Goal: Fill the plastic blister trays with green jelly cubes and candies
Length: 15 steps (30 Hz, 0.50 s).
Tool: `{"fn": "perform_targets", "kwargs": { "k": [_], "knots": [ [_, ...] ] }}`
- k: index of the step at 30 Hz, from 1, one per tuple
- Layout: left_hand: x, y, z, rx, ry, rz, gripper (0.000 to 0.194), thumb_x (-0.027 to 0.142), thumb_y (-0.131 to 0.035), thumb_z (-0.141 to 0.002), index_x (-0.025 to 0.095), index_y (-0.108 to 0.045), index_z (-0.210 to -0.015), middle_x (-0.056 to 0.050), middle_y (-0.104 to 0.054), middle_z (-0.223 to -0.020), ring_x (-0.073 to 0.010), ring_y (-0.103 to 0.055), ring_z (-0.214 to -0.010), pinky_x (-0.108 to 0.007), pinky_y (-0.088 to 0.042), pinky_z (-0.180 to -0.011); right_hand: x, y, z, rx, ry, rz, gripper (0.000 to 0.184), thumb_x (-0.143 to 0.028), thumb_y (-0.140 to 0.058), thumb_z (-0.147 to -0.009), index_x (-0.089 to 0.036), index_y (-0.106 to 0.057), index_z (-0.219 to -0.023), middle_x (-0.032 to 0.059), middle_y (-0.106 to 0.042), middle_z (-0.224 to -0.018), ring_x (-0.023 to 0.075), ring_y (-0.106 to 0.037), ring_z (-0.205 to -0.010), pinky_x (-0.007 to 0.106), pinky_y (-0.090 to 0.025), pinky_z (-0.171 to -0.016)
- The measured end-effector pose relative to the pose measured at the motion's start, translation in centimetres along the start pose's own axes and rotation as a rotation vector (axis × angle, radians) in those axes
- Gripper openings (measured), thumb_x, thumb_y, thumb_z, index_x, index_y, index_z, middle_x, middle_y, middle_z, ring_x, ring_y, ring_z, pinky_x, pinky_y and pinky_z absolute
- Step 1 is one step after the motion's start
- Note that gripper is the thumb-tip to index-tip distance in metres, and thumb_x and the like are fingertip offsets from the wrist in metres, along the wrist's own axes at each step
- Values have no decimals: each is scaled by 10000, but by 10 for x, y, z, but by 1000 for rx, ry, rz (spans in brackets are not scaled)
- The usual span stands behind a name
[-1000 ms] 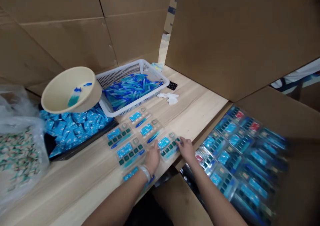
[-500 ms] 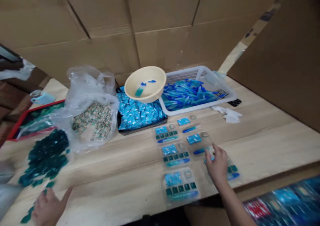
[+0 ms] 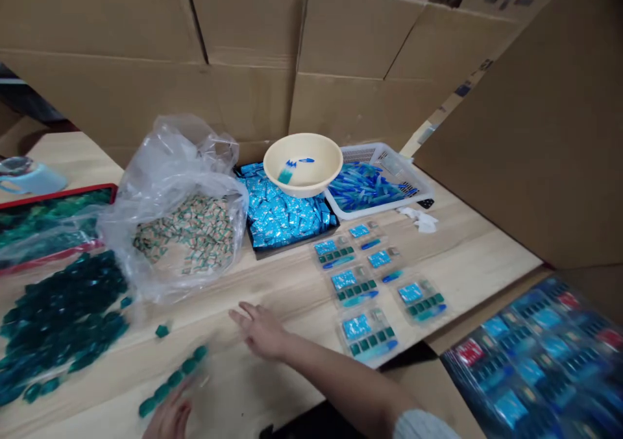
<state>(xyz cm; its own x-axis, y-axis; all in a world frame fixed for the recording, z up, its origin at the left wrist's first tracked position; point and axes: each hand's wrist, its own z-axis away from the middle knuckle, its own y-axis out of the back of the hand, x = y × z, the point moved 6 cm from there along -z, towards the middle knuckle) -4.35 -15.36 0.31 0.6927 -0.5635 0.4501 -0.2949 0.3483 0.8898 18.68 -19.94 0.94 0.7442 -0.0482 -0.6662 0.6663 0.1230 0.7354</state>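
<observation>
Right hand [image 3: 260, 330] has moved off the blister trays and now hovers over bare worktop [image 3: 462, 264], fingers [image 3: 243, 312] spread apart, nothing held. Grey sleeve [image 3: 423, 426] on that forearm. Left hand [image 3: 168, 416] sits at the bottom edge, blurred, right against a slanted row of dark green square pieces [image 3: 172, 377]. Can't tell whether its fingers are together or clamped on anything.

Just beyond the right hand: six clear blister trays [image 3: 367, 332] on the worktop, neither hand touching them. Each has a blue card and a blue stick-shaped piece; four also show dark green squares. Lower right: a layer of packed trays [image 3: 535, 361], tilted, blurred.

Left of the row: heap of dark green pieces [image 3: 58, 316]. Behind it, a red-rimmed tray [image 3: 58, 196].

Farther back: clear plastic bag [image 3: 170, 166] of green-and-beige pieces [image 3: 185, 235], black tray [image 3: 257, 248] of blue sachets [image 3: 285, 212], cream bowl [image 3: 316, 189] with blue bits [image 3: 294, 163], white basket [image 3: 389, 157] of blue sticks [image 3: 370, 186]. Cardboard sheets [image 3: 243, 102] stand behind everything.
</observation>
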Motion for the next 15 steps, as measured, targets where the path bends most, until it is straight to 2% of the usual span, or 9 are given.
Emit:
{"fn": "perform_targets", "kwargs": {
  "k": [1, 3, 5, 8, 11, 15],
  "knots": [
    [11, 1, -3, -49, -20, 27, 265, 370, -435, -714, 271, -607, -891, -26, -645, -1005, -227, -609, -893, -351, -515, -759, 4, 0, -4, -10, 18, -26, 616, -242, -545, -728, -218, -302, -1294, 123, -297, -1350, 251, -404, -1123, 402, -375, -885],
    [30, 6, -11, -135, -29, 41, 326, 382, -430, -743, 289, -559, -1029, -1, -630, -1041, -210, -604, -915, -320, -517, -751, 14, 1, -9, -24, 71, -101, 496, -293, -570, -733, -210, -440, -1204, 107, -323, -1338, 216, -376, -1160, 353, -345, -924],
    [47, 12, -26, -201, -43, 34, 347, 405, -428, -756, 303, -536, -1070, 13, -626, -1051, -201, -603, -921, -295, -515, -746, 23, 5, -11, -35, 117, -153, 370, -318, -580, -737, -193, -547, -1084, 91, -428, -1256, 170, -415, -1123, 284, -348, -916],
    [72, 14, -54, -273, -76, 1, 346, 416, -416, -775, 299, -536, -1078, 10, -619, -1065, -194, -595, -939, -285, -496, -783, 33, 13, -8, -57, 179, -142, 294, -302, -588, -734, -176, -590, -1000, 56, -559, -1064, 134, -501, -982, 230, -381, -854],
    [101, -1, -72, -361, -118, -43, 341, 380, -384, -807, 258, -549, -1079, -25, -607, -1087, -197, -573, -978, -319, -456, -855, 44, 23, 7, -20, 185, -66, 251, -260, -603, -709, -181, -595, -947, 27, -590, -948, 135, -523, -882, 226, -408, -784],
    [129, -34, -64, -437, -259, -36, 329, 264, -307, -854, 216, -580, -1031, -48, -566, -1150, -172, -493, -1092, -353, -374, -955, 63, 28, 30, 42, 153, -66, 152, -131, -518, -733, -138, -599, -862, 74, -571, -949, 163, -507, -875, 267, -415, -767]
  ]
}}
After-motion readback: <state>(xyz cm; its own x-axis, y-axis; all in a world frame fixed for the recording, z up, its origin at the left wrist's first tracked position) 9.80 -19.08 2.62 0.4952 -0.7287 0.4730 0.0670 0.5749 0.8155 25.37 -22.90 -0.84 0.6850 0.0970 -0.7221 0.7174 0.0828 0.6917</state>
